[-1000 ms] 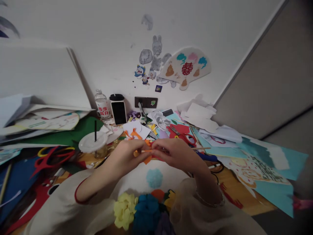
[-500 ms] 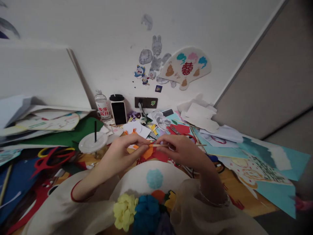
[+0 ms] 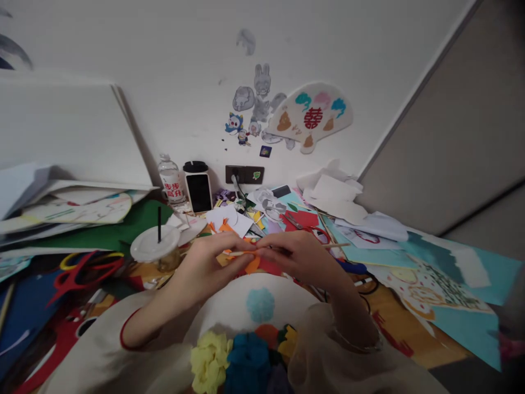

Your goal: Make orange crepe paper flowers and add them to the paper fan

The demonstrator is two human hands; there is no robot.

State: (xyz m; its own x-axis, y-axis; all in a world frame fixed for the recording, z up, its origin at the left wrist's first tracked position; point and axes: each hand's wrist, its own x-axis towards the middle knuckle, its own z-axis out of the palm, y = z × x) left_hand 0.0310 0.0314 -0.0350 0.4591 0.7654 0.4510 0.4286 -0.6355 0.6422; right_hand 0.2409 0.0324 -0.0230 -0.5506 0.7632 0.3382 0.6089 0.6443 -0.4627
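On a paper-strewn desk (image 3: 404,328), the left hand (image 3: 200,268) and right hand (image 3: 301,257) pinch a thin wooden stick (image 3: 334,246) closed between their fingertips; orange paper (image 3: 253,265) lies just below, attachment unclear.

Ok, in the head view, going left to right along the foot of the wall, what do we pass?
Plastic water bottle, upright phone, dark wall socket panel, loose white paper sheets
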